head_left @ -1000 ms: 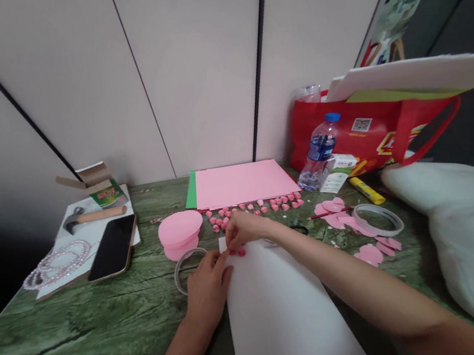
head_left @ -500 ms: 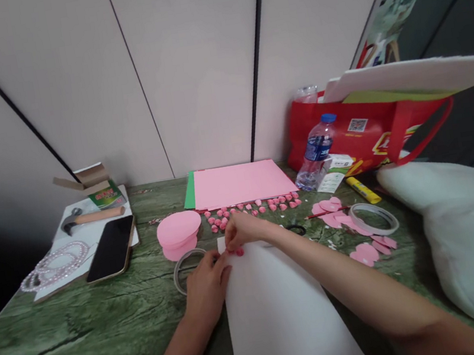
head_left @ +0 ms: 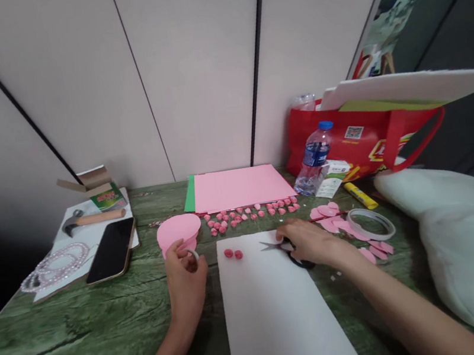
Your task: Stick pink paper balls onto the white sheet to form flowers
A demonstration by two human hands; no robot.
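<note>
A long white board (head_left: 276, 309) lies in front of me, with two small pink paper roses (head_left: 233, 254) side by side near its far left corner. My left hand (head_left: 187, 281) is left of the board, its fingers curled around a roll of tape (head_left: 194, 255) that they mostly hide. At the board's far right edge my right hand (head_left: 308, 241) grips a pair of scissors (head_left: 270, 246); the blades point left over the board and the black handles show under the palm. Several more pink roses (head_left: 252, 214) lie in rows beyond the board.
Pink paper discs (head_left: 179, 230) and pink sheets (head_left: 243, 187) lie farther back. Paper petals (head_left: 327, 211), another tape roll (head_left: 373, 224), a glue stick (head_left: 360, 195), a bottle (head_left: 315, 159) and a red bag (head_left: 358, 146) stand right. Left are a phone (head_left: 111, 250), hammer (head_left: 94, 218) and beads (head_left: 55, 266).
Both hands have come away from the roses at the board's corner. My left hand moved left and took the tape roll; my right moved right onto the scissors. Two roses now show plainly.
</note>
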